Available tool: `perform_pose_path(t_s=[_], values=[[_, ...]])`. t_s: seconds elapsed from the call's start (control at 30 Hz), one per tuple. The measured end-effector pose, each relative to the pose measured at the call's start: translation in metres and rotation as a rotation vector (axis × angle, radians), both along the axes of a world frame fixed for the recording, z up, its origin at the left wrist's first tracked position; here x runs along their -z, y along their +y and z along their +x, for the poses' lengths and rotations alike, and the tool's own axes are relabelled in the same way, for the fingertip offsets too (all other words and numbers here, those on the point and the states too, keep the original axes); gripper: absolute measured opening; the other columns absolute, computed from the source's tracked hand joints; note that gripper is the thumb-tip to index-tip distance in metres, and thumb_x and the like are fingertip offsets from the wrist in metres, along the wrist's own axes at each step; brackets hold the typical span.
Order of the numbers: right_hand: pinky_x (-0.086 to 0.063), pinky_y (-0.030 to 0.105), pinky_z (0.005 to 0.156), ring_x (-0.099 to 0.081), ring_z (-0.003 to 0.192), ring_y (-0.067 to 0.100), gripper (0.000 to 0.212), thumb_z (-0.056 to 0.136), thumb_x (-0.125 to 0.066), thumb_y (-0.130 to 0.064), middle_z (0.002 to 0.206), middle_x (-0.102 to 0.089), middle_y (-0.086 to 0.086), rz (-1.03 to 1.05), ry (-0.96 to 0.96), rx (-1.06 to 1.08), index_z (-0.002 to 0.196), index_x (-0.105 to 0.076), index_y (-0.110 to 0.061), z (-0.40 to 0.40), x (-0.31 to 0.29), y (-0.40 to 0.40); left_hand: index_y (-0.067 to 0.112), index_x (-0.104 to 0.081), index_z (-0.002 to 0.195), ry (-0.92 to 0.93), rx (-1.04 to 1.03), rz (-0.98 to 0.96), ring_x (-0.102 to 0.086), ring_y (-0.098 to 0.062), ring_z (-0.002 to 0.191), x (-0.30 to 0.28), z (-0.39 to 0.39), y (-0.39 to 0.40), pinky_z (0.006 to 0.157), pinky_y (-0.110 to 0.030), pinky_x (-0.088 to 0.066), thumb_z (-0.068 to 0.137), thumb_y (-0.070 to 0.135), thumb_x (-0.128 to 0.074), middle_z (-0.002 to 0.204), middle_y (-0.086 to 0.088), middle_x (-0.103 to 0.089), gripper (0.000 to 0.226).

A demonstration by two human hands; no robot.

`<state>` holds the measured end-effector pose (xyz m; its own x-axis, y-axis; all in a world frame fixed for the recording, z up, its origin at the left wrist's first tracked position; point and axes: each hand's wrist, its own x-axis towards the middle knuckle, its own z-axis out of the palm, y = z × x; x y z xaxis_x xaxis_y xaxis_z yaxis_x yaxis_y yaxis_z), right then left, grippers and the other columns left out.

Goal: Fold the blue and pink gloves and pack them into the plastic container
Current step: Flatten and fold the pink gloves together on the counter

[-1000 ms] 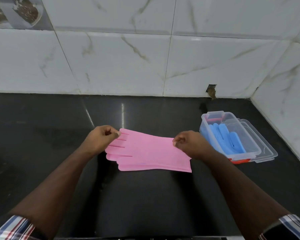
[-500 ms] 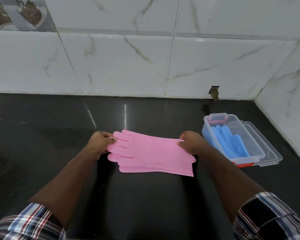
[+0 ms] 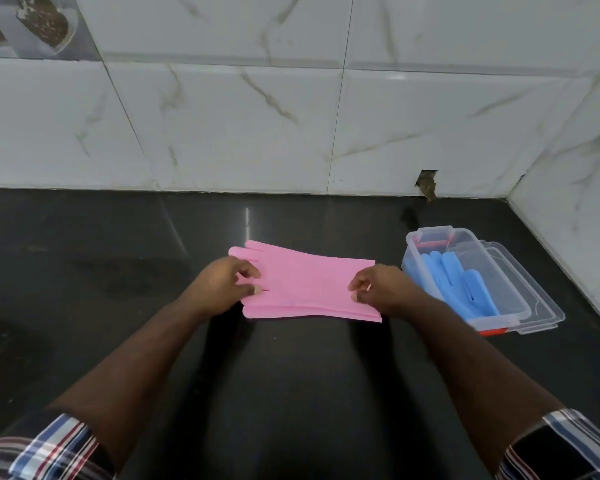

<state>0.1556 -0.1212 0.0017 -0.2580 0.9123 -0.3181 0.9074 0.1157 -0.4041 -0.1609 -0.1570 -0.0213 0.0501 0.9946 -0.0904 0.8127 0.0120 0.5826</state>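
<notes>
**Pink pair lined up, fold not yet made**

Blue gloves (image 3: 454, 282) sit inside the box (image 3: 499, 315) at approx 3 o'clock on the counter (image 3: 291, 393), lid (image 3: 537, 306) under/beside it. So we judge the blue half done and the pink half in hand.

Pink gloves (image 3: 309, 285) lie flat, stacked one on the other, centre of counter, glove fingers toward 9 o'clock, cuffs toward 3. They are near the box but not touching it.

Our left hand (image 3: 222, 285) rests on the finger end, thumb & fingertips curled in and pressing/pinching the pink edge. Our right hand (image 3: 381, 289) does the same at the cuff end, fingers curled, thumb & forefinger closed on the cuff. Neither hand is spread wide; both clamp lightly on the pair, w/ the gloves stretched btwn them.

Next, as we judge it: lift one end and bring it over to the other to halve the length, keeping both layers aligned, since the box looks shorter than the gloves laid out. Then carry the bundle toward 3 o'clock and lay it on the blue ones.
</notes>
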Motion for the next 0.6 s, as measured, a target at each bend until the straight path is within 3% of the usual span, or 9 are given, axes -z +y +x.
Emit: perform_pose_path(t_s=[0.1,0.2,0.27,0.37,0.6], values=[[-0.047,0.019,0.087,-0.063,0.096,0.010,0.020,0.088,-0.072,-0.024,0.113,-0.067,-0.006,-0.062,-0.035,-0.039,0.108,-0.071,-0.022,0.004,0.000,-0.007,0.023,-0.071,0.111,0.081,0.086,-0.052,-0.060,-0.013,0.098,0.007,0.001,-0.007,0.082,-0.026,-0.046,0.078,0.025,-0.080,0.107,0.008,-0.066,0.034],[-0.047,0.020,0.090,-0.062,0.101,0.011,0.023,0.087,-0.073,-0.024,0.115,-0.064,-0.008,-0.076,-0.093,-0.063,0.110,-0.071,-0.023,0.008,0.001,-0.010,0.022,-0.069,0.113,0.146,0.134,-0.047,-0.057,-0.013,0.097,0.008,0.001,-0.010,0.081,-0.025,-0.044,0.080,0.026,-0.079,0.109,0.007,-0.063,0.035],[-0.047,0.021,0.092,-0.062,0.103,0.011,0.022,0.088,-0.071,-0.023,0.116,-0.064,-0.007,-0.070,-0.127,-0.077,0.110,-0.071,-0.024,0.009,0.002,-0.011,0.024,-0.068,0.112,0.172,0.174,-0.026,-0.058,-0.011,0.094,0.006,0.001,-0.012,0.079,-0.023,-0.043,0.084,0.025,-0.074,0.108,0.008,-0.063,0.029],[-0.049,0.022,0.092,-0.063,0.099,0.013,0.020,0.092,-0.065,-0.022,0.113,-0.067,-0.004,-0.054,-0.153,-0.078,0.111,-0.071,-0.022,0.009,0.004,-0.012,0.031,-0.068,0.093,0.182,0.199,0.020,-0.058,-0.004,0.084,0.001,0.001,-0.015,0.073,-0.022,-0.042,0.087,0.024,-0.068,0.097,0.013,-0.066,0.009],[-0.049,0.023,0.085,-0.060,0.086,0.014,0.007,0.095,-0.056,-0.022,0.101,-0.065,-0.004,0.260,-0.126,0.079,0.100,-0.060,-0.024,0.008,-0.009,-0.016,0.028,-0.073,0.085,0.028,0.108,0.121,-0.064,-0.003,0.082,-0.017,0.003,-0.018,0.073,-0.025,-0.051,0.087,0.023,-0.068,0.089,0.019,-0.071,0.008]])
